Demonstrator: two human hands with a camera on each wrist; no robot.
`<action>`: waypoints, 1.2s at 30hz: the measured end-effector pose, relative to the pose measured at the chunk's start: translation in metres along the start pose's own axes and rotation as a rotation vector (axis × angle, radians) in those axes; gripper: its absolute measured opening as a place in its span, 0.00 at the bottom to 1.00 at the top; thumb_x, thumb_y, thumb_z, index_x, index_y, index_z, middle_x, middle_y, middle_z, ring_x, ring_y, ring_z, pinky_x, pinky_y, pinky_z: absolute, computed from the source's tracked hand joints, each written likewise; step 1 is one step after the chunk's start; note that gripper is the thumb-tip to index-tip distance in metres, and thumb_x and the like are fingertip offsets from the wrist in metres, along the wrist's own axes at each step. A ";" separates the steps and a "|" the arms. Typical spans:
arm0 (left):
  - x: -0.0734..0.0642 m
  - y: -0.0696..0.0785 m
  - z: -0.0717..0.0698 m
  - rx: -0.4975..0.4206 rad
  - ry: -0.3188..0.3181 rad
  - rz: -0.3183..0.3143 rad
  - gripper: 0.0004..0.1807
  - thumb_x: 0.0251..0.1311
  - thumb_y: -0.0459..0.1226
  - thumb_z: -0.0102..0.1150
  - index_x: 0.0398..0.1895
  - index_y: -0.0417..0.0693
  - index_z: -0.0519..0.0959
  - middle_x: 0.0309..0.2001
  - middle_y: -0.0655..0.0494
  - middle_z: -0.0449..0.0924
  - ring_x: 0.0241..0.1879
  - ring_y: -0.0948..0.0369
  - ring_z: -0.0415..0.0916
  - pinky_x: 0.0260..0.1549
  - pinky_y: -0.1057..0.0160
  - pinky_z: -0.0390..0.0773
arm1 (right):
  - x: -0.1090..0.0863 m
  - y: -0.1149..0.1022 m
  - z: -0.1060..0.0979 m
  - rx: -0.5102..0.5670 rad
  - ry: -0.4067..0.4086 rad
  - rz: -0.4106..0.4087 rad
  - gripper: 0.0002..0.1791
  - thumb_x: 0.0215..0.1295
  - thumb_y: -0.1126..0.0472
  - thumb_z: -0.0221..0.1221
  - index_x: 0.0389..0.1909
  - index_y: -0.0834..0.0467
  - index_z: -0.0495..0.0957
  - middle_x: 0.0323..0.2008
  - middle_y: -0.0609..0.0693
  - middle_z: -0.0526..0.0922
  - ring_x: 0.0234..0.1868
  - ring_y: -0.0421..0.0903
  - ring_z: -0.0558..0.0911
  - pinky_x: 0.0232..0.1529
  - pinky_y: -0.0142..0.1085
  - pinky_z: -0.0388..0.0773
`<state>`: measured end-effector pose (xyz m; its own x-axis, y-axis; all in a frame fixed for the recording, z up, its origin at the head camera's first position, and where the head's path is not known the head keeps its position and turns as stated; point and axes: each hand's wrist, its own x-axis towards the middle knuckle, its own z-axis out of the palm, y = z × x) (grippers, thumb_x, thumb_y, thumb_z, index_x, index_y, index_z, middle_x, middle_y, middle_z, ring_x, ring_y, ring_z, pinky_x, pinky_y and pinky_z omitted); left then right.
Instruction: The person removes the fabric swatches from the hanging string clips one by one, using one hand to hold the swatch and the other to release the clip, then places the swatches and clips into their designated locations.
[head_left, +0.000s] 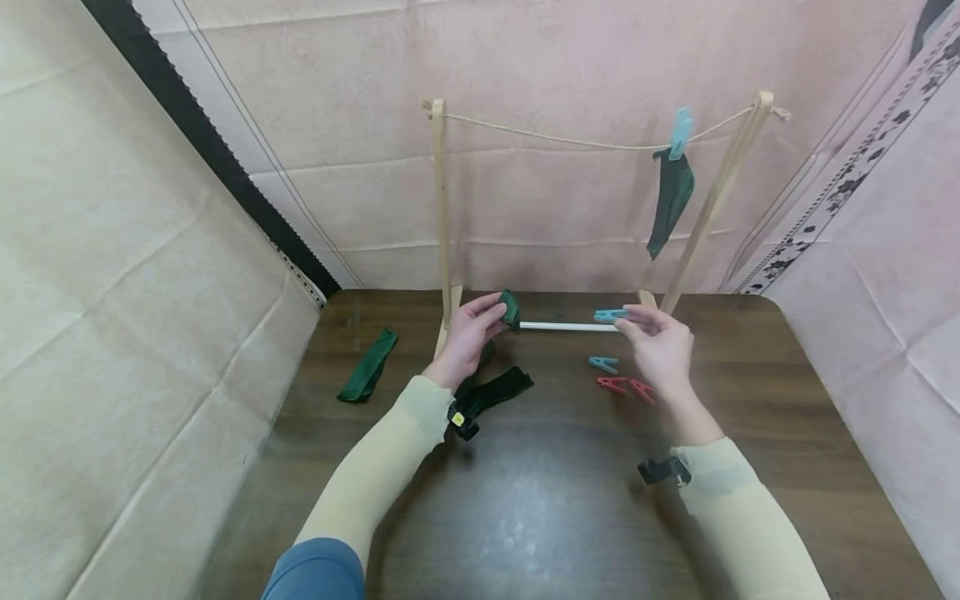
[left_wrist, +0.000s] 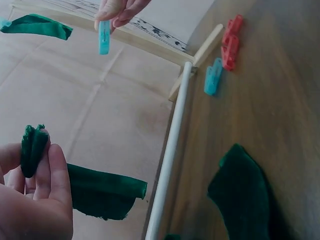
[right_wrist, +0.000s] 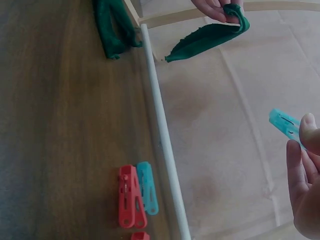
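Note:
My left hand (head_left: 468, 333) pinches a dark green cloth piece (left_wrist: 33, 150) between thumb and fingers, its top edge folded over and the rest dangling behind the hand. My right hand (head_left: 662, 346) pinches a light blue clothespin (right_wrist: 285, 123) by one end, level with the cloth and off to its right. On the clothesline (head_left: 555, 138) hangs another green cloth (head_left: 672, 200), held by a light blue clothespin (head_left: 681, 133) near the right post. Under my right hand, another blue clothespin (head_left: 603, 364) and red clothespins (head_left: 612, 384) lie on the table.
Two wooden posts, left (head_left: 440, 208) and right (head_left: 716, 200), carry the line. A white rod (head_left: 567, 327) runs low between them. One green cloth (head_left: 368, 367) lies on the table at left; another (head_left: 504, 387) lies beside my left wrist. Fabric walls surround the table (head_left: 525, 500).

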<state>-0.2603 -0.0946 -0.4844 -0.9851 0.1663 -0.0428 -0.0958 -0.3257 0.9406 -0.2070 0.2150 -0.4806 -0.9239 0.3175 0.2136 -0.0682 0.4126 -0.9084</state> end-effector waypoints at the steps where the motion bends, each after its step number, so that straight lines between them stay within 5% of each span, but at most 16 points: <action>1: -0.001 -0.001 -0.001 0.008 -0.006 -0.002 0.17 0.77 0.33 0.62 0.64 0.35 0.82 0.51 0.50 0.86 0.45 0.61 0.86 0.55 0.62 0.85 | 0.000 0.001 0.000 0.010 -0.004 0.006 0.22 0.68 0.48 0.74 0.55 0.57 0.89 0.49 0.54 0.92 0.49 0.45 0.90 0.39 0.28 0.80; 17: -0.010 -0.014 -0.027 0.044 0.024 -0.049 0.19 0.78 0.34 0.62 0.67 0.37 0.80 0.57 0.47 0.84 0.49 0.60 0.85 0.58 0.60 0.83 | -0.010 0.021 -0.006 0.019 -0.078 0.038 0.25 0.70 0.47 0.73 0.62 0.53 0.85 0.53 0.53 0.91 0.54 0.46 0.89 0.51 0.28 0.81; 29: -0.016 -0.008 -0.036 0.021 0.033 -0.030 0.18 0.78 0.35 0.62 0.65 0.38 0.81 0.52 0.50 0.86 0.46 0.60 0.86 0.56 0.60 0.84 | -0.013 0.034 -0.016 0.010 -0.173 0.032 0.28 0.73 0.44 0.69 0.66 0.56 0.83 0.56 0.56 0.89 0.55 0.42 0.86 0.66 0.48 0.79; 36: -0.022 -0.004 -0.046 0.015 0.044 -0.028 0.17 0.78 0.36 0.63 0.64 0.39 0.82 0.50 0.51 0.86 0.46 0.60 0.87 0.56 0.60 0.84 | -0.015 0.042 -0.022 0.049 -0.204 0.087 0.29 0.72 0.43 0.69 0.67 0.54 0.82 0.57 0.54 0.88 0.54 0.38 0.85 0.56 0.34 0.79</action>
<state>-0.2449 -0.1400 -0.5025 -0.9874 0.1339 -0.0842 -0.1221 -0.3069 0.9439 -0.1873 0.2462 -0.5139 -0.9838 0.1685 0.0608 0.0017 0.3480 -0.9375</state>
